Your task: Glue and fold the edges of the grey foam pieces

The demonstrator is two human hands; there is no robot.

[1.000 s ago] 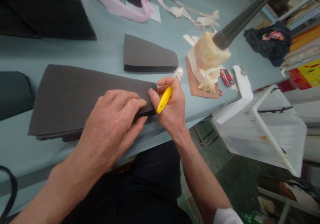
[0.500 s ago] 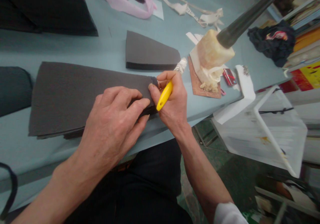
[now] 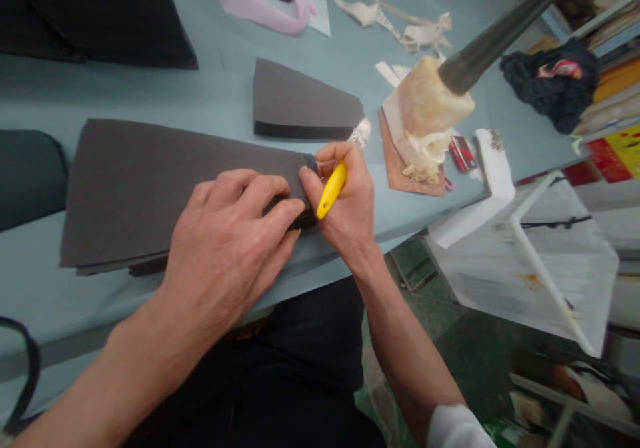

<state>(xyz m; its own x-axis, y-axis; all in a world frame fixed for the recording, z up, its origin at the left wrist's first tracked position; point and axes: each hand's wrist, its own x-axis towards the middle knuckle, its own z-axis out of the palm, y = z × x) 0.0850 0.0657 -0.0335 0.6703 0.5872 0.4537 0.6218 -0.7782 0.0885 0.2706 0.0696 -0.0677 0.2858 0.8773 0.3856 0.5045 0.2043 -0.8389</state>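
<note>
A long, tapering stack of dark grey fabric panels (image 3: 135,181) lies along the near edge of the table. My left hand (image 3: 225,235) rests over it, thumb and fingers closed on the front edge near the narrow end. In my right hand (image 3: 347,198), a yellow-handled brush (image 3: 332,190) is tucked between the fingers, its whitish, crusted end pointing away from me. The right thumb and fingertips also pinch the narrow end of the stack, where a small dark flap (image 3: 310,162) shows. Just beyond lies a shorter dark grey stack (image 3: 305,98).
A pale block with a dark handle (image 3: 435,95) stands on a brown board (image 3: 395,168) at right. A red box (image 3: 463,153) is beside it. Black fabric (image 3: 100,15), pink cloth (image 3: 250,1) and off-white strips (image 3: 355,8) lie farther back. A white bin (image 3: 555,261) stands below the table.
Both hands keep nearly the same hold and place at the narrow end of the stack. The whole view has shifted slightly.
</note>
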